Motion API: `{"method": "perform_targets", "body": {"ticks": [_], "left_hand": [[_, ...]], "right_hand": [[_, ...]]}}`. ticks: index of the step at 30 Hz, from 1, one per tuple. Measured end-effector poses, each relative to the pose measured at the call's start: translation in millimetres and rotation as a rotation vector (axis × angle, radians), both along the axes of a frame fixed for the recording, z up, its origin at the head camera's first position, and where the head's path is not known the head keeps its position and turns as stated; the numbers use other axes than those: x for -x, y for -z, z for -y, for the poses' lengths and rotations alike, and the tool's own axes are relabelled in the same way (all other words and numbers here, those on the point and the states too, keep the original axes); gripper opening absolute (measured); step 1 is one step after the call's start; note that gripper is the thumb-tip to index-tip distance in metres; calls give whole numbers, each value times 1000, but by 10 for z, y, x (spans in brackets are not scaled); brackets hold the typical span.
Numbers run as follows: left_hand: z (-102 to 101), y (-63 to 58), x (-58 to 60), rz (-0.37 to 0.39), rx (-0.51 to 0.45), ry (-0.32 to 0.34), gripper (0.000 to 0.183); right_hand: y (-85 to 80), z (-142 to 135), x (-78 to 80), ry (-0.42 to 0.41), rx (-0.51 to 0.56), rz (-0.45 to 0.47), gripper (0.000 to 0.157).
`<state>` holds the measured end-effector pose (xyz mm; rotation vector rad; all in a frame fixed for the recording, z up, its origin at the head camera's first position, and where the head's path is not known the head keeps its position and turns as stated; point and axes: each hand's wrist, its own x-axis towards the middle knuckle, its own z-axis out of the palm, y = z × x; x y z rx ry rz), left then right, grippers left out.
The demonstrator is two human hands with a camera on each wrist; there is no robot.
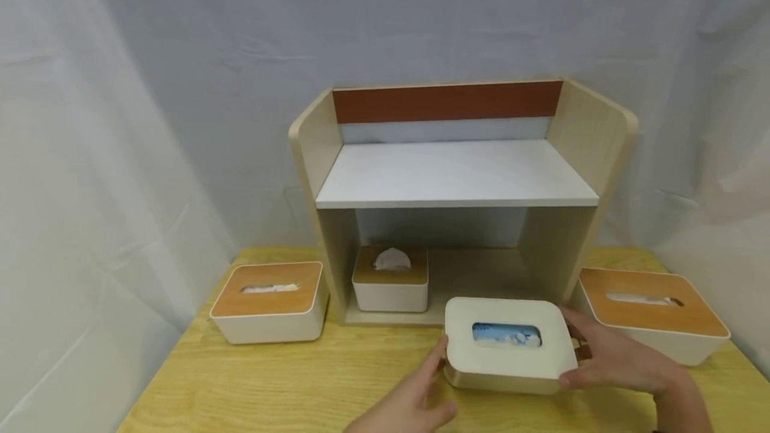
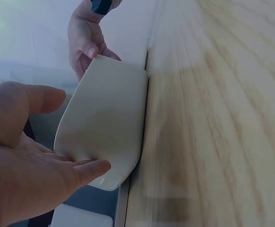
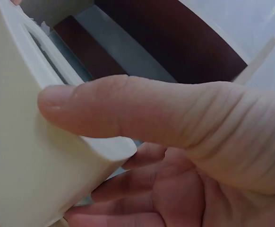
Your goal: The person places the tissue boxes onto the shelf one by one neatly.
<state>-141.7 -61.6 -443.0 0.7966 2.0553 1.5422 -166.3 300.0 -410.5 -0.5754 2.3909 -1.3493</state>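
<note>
Yellow wood with streaky grain covers the table (image 1: 252,379), and behind it hangs a pale, creased sheet (image 1: 385,25) that runs round both sides. Against it stands a two-level shelf (image 1: 457,176) with light wood-grain sides, rounded at their upper front corners, a smooth white upper board and a reddish-brown back strip (image 1: 448,103). Through the oval slot of the cream box (image 1: 505,363), a blue pack (image 1: 493,333) shows white shapes and tiny dark marks, too small to read. This cream box, smooth with rounded corners, is at the shelf's front edge, right of centre; whether its base quite touches the table is hard to tell. The right hand (image 1: 619,356) grips its right end, thumb on the near corner; the left hand (image 1: 409,396) touches the other end with extended fingers, thumb apart. Three white boxes have orange-brown wood-look lids: one (image 1: 391,298) on the lower shelf with white tissue (image 1: 393,259) poking up, one (image 1: 271,326) left of the shelf, one (image 1: 662,336) right.
</note>
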Motion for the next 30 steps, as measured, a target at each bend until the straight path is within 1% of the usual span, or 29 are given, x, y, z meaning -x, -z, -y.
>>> {"method": "perform_targets", "body": {"ticks": [3,7,9,11,14,20,22,26,30], "left_hand": [[31,20,30,-43,-1,-18,85],[64,56,69,-77,-14,-14,87],[65,69,83,-79,-11,-14,88],[52,79,102,-68,-5,-21,89],[34,96,130,-63,0,-29,92],[17,125,206,-52,-17,-14,95],[3,120,223,-51,-16,-23,95],[-16,104,258,-73,1,-52,96],[-33,96,319,-95,11,-59,98]], "right_hand": [[20,45,8,-26,38,-35,97],[23,81,18,-37,69,-22,103],[16,91,19,-20,64,-11,106],[15,101,26,-1,51,-32,108],[27,129,46,37,53,-30,110],[79,147,91,44,123,-23,110],[91,141,91,41,141,-35,109],[107,153,104,32,175,-44,106],[97,179,126,62,173,-37,105]]}}
